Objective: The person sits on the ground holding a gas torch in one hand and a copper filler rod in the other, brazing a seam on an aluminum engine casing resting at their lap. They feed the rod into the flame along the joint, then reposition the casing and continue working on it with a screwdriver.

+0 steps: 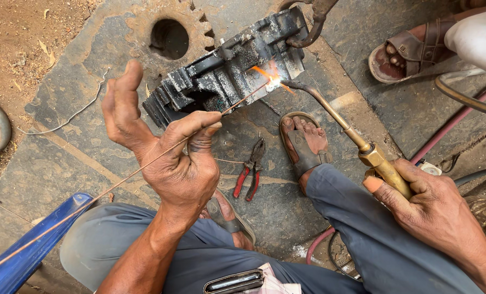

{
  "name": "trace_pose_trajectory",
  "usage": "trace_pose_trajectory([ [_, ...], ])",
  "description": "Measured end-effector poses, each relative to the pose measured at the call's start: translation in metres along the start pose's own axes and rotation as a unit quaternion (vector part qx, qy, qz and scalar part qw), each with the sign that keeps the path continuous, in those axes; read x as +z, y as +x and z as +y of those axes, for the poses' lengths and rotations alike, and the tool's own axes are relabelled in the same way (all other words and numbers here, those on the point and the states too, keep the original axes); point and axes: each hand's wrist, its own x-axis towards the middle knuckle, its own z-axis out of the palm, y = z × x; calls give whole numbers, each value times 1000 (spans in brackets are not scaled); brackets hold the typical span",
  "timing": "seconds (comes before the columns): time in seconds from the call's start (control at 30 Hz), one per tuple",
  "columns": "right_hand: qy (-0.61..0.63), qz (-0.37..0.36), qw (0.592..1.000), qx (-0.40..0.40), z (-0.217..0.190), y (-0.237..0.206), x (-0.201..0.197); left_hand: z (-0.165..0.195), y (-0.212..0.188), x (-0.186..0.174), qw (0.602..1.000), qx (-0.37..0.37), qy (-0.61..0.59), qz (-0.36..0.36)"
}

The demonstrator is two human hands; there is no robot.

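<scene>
Holding a thin filler rod (145, 167), the left hand (169, 158) pinches it between thumb and bent forefinger, while the other fingers (124, 90) stand spread and open. The rod is a long, very slim, coppery wire. Its long axis runs diagonally: from the lower left, past the blue bar (31, 245), through the fingers, up and to the right, where its tip meets the flame (273, 80) on the dark, sooty metal casting (221, 71). The right hand (436, 209) is closed around the brass handle of the torch (357, 141). The torch neck points up and to the left from those fingers, ending at the same glowing spot. Red-handled pliers (251, 169) lie on the stone floor (63, 158), between both hands, beside a sandalled foot (305, 141).
</scene>
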Motion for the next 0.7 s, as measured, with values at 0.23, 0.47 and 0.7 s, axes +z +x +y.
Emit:
trace_pose_trajectory([
  [0.23, -4, -16, 1000, 11, 1, 0, 0, -2, -1, 2, 1000, 14, -22, -8],
  [0.47, 3, -12, 1000, 8, 2, -3, 1, 4, -2, -5, 999, -25, -24, -3],
  [0.7, -8, -33, 999, 32, 1, -2, 0, 2, -1, -3, 1000, -9, -6, -3],
])
